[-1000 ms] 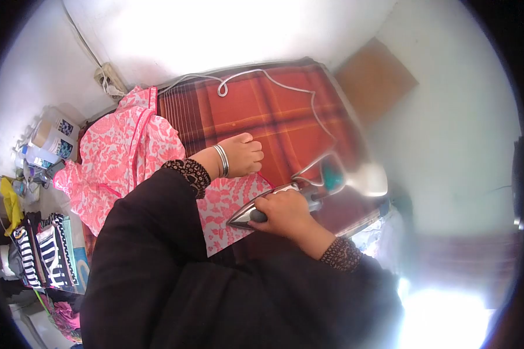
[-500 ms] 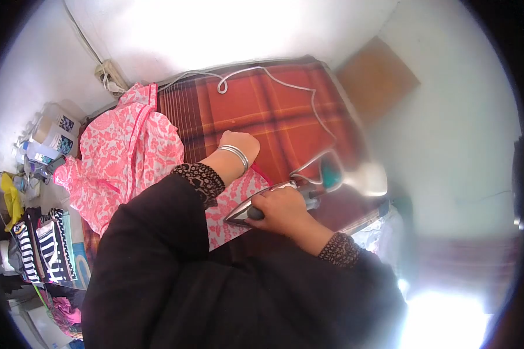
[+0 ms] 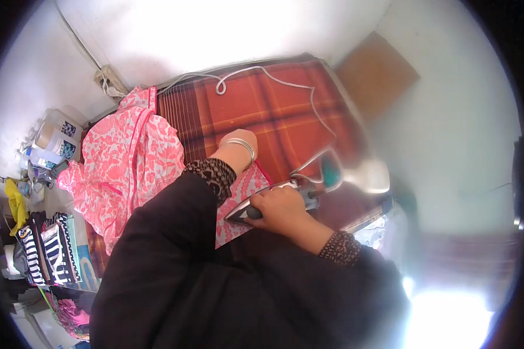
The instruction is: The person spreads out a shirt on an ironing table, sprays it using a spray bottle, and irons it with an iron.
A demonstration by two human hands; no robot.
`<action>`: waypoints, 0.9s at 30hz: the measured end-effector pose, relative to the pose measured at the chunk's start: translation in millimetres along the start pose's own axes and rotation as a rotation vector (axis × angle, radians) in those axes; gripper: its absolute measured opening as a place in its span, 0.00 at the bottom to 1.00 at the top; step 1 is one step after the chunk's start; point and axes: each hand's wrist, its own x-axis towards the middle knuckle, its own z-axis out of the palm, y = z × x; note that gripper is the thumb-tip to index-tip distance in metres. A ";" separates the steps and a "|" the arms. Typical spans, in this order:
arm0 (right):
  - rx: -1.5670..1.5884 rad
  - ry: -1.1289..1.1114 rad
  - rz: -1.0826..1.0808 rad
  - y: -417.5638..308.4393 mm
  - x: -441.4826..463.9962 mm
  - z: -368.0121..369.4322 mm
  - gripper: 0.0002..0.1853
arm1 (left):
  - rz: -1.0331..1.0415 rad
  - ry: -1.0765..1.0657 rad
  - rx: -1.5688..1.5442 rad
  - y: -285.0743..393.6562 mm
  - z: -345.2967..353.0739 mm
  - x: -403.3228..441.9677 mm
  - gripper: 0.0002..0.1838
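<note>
A pink and white patterned cloth lies over the left part of a red plaid cover, and a corner of it reaches under both hands. My left hand, with silver bangles at the wrist, is bent down at the upper edge of that corner; its fingers are hidden. My right hand is wrapped round the handle of an iron, whose pointed tip faces left on the cloth. A pale cord runs from the iron's back across the cover. Right of the iron stands a blurred white bottle with a teal part.
A wall socket with a plug is at the upper left. Containers, a yellow cloth and folded striped clothes are at the left. A brown board lies beyond the cover's right edge.
My left hand has moved right along the cloth and turned down, so its fingers no longer show. The cloth corner has shifted slightly right. The iron has barely moved.
</note>
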 end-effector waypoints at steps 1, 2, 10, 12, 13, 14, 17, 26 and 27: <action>0.001 0.047 0.017 0.0 0.9 3.8 0.19 | 0.002 -0.001 -0.001 -7.0 8.7 19.8 0.14; 0.000 0.046 0.019 -0.1 2.2 6.2 0.19 | -0.013 -0.049 -0.045 -14.9 18.6 44.6 0.14; -0.039 0.112 0.208 -0.6 27.9 2.0 0.21 | -0.096 0.124 -0.325 -37.6 13.7 51.3 0.19; -0.061 0.132 0.243 4.2 38.9 1.2 0.22 | -0.068 0.309 -0.410 -50.1 -1.7 37.0 0.18; -0.078 0.156 0.282 6.6 45.7 -0.7 0.22 | -0.037 0.493 -0.485 -57.2 -11.1 25.7 0.18; -0.056 0.105 0.354 8.9 53.7 -6.3 0.23 | -0.044 0.497 -0.487 -64.8 -17.9 11.8 0.18; -0.057 0.205 0.422 24.2 74.6 -7.9 0.23 | 0.137 1.067 -0.757 -81.8 -8.7 -38.5 0.15; -0.043 0.019 0.352 30.1 90.3 -12.0 0.23 | -0.052 0.522 -0.244 -69.9 186.2 -168.7 0.34; -0.040 -0.001 0.347 30.8 95.4 -11.6 0.23 | -0.138 0.394 -0.190 -69.4 193.6 -179.5 0.36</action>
